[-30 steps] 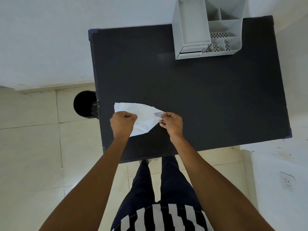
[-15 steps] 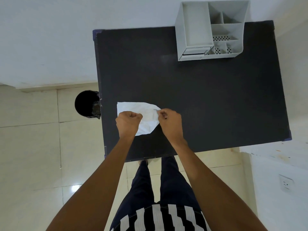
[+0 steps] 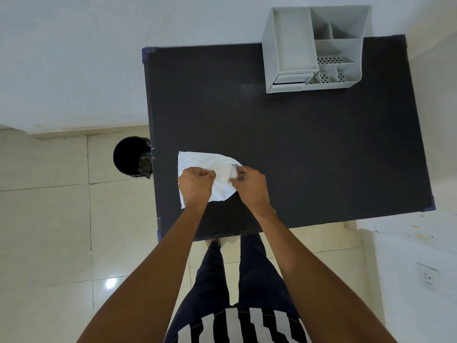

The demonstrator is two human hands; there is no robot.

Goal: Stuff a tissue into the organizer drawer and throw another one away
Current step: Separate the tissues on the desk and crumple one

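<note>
A white tissue (image 3: 205, 162) lies on the near left part of the dark table (image 3: 309, 149). My left hand (image 3: 195, 185) is fisted on the tissue's left side. My right hand (image 3: 248, 185) pinches its right side, where the paper is bunched between the two hands. A grey plastic organizer (image 3: 314, 45) stands at the table's far right, with a small drawer (image 3: 289, 79) low on its front left, slightly open. A black bin (image 3: 132, 155) sits on the floor just left of the table, close to the tissue.
A white wall runs behind the table and bin. Pale floor tiles (image 3: 49, 231) spread to the left. My legs stand at the table's near edge. A wall socket (image 3: 427, 274) is at the lower right.
My hands have drawn closer together, gathering the tissue's right side into a bunch. The tissue looks shorter across than before.
</note>
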